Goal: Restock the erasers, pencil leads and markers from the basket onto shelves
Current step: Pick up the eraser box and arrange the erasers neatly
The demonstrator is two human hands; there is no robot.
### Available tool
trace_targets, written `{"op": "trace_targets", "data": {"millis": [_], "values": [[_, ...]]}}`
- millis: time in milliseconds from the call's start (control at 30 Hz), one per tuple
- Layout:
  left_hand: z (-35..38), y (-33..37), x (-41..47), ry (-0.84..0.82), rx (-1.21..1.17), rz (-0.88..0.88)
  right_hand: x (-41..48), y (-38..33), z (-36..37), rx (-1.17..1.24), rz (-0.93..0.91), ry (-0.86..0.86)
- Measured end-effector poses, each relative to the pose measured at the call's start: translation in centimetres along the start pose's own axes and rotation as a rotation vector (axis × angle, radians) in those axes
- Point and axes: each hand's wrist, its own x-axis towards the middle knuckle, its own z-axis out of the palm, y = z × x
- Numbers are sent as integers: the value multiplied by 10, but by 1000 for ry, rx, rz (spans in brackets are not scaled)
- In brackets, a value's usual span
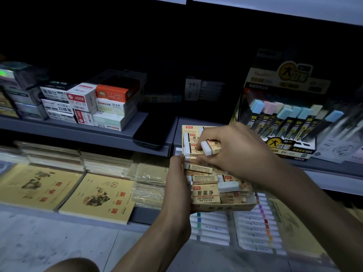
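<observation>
Head view: left hand [176, 183] grips eraser box [222, 208]; right hand [235, 152] pinches eraser [210, 147] just above it.

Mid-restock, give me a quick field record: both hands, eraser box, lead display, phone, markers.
left hand: grips the left side of the eraser box
right hand: holds one eraser over the box
eraser box: open, part full, held in front of the shelf edge
lead display: upright on the shelf, right of the box
phone: flat on the shelf, left of the box
markers: in rows on a lower level, below the box
</observation>
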Motion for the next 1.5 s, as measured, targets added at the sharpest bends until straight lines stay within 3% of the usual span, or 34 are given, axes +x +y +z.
{"op": "trace_targets", "data": {"millis": [367, 600, 767, 1133, 1300, 1500], "values": [[-1, 0, 0, 9, 15, 15, -3, -8, 4, -70, -29, 48], [1, 1, -1, 19, 10, 7, -2, -6, -8, -88, -18, -48], [1, 1, 0, 29, 7, -7, -6, 3, -26, -229, 41, -118], [2, 1, 0, 25, 22, -39, 6, 7, -11, -443, -122, -69], [0, 2, 0, 46, 8, -25, 3, 6, -7, -359, -83, -74], [-1, 4, 0, 42, 1, -32, 2, 8, -11, -6, 100, -149]]}}
